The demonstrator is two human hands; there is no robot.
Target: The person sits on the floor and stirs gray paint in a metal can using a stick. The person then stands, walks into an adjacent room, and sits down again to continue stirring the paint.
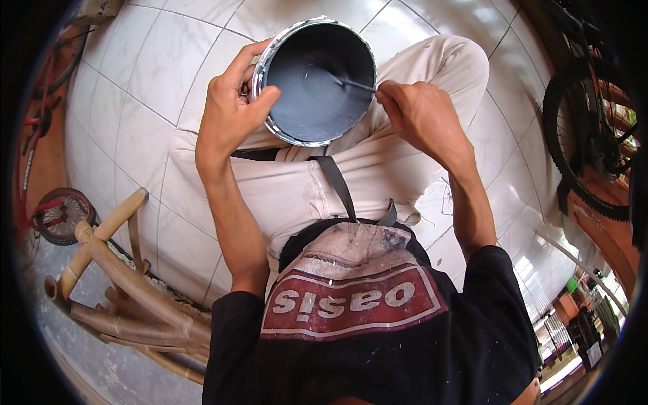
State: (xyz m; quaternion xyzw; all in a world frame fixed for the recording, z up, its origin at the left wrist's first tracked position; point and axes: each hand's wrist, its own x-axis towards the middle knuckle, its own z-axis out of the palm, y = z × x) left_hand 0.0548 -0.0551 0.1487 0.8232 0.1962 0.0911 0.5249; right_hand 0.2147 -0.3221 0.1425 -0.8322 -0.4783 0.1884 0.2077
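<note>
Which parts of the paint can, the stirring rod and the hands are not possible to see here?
Head view only:
- Paint can: outer wall and base face away.
- Stirring rod: lower end sunk in grey paint; upper end inside right hand.
- Left hand: fingertips behind the can rim.

Under the thumb of the left hand (229,111) the bucket (314,81) shows a silvery, shiny rim with dark flecks; its inside wall is dark grey and the paint (310,101) pooled in it a flat, pale blue-grey. The thin stick (351,84) pinched by the right hand (418,115) is coated the same grey. Below both hands the trousers (297,189) are cream, crossed by a dark grey strap (337,185). Nearer the wrists the shirt (351,337) is black, speckled with pale spots, bearing a red patch edged white. Around the hands the floor tiles (148,74) are white, faintly grey-veined
</note>
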